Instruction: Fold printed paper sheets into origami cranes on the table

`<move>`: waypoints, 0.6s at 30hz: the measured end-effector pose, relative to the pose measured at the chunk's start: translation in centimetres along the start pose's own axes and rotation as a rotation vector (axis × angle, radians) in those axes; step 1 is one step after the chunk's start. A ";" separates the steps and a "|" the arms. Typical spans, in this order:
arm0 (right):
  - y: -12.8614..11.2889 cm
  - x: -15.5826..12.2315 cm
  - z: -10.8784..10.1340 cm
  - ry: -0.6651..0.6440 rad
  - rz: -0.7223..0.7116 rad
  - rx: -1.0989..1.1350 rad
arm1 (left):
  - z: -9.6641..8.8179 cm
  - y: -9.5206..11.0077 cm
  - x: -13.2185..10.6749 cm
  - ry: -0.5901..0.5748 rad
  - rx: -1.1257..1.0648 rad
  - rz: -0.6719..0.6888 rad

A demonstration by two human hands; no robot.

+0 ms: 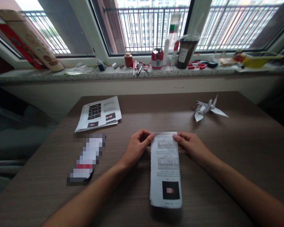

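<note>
A long, narrow folded sheet of printed paper (165, 170) lies lengthwise on the brown wooden table (239, 151) in front of me. My left hand (136, 147) pinches its far left corner, fingers curled and pressed together. At the far right corner, my right hand (191, 145) does the same with thumb and fingers closed on the paper's edge. Both hands rest on the table at the sheet's far end. The near end of the paper lies flat and shows a dark printed square.
A folded paper crane (209, 108) sits at the far right of the table. Printed sheets (99, 113) lie at the far left, a blurred-out flat object (87, 160) nearer me. The windowsill (123, 73) behind holds a can (157, 58), bottles, a cup and small tools.
</note>
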State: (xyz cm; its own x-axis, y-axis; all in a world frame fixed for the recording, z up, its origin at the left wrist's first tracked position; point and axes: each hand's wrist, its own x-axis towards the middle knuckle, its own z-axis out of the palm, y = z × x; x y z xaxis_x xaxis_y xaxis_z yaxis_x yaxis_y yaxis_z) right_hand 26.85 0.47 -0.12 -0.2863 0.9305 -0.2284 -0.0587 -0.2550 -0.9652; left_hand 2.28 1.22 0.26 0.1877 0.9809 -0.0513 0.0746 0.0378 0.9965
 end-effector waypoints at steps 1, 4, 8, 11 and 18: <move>0.0 0.0 0.0 0.001 -0.002 -0.006 | 0.0 0.0 0.0 -0.001 -0.008 -0.001; -0.2 0.0 -0.1 0.003 -0.020 -0.049 | 0.1 0.1 0.0 -0.003 -0.012 0.001; -0.5 0.1 -0.1 0.013 -0.052 -0.103 | 0.1 0.3 0.0 -0.001 -0.010 0.003; -0.6 0.1 0.0 0.021 -0.049 -0.092 | 0.0 0.2 0.0 -0.008 -0.024 0.000; -0.4 0.0 -0.3 0.092 -0.084 -0.126 | 0.1 0.5 -0.2 -0.012 -0.015 -0.005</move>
State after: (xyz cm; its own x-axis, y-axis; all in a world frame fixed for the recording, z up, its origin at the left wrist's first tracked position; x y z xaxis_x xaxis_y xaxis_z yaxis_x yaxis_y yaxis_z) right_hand 27.12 0.62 0.26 -0.1963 0.9687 -0.1516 0.0432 -0.1460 -0.9883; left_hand 2.41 1.00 0.72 0.1991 0.9783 -0.0574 0.0610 0.0461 0.9971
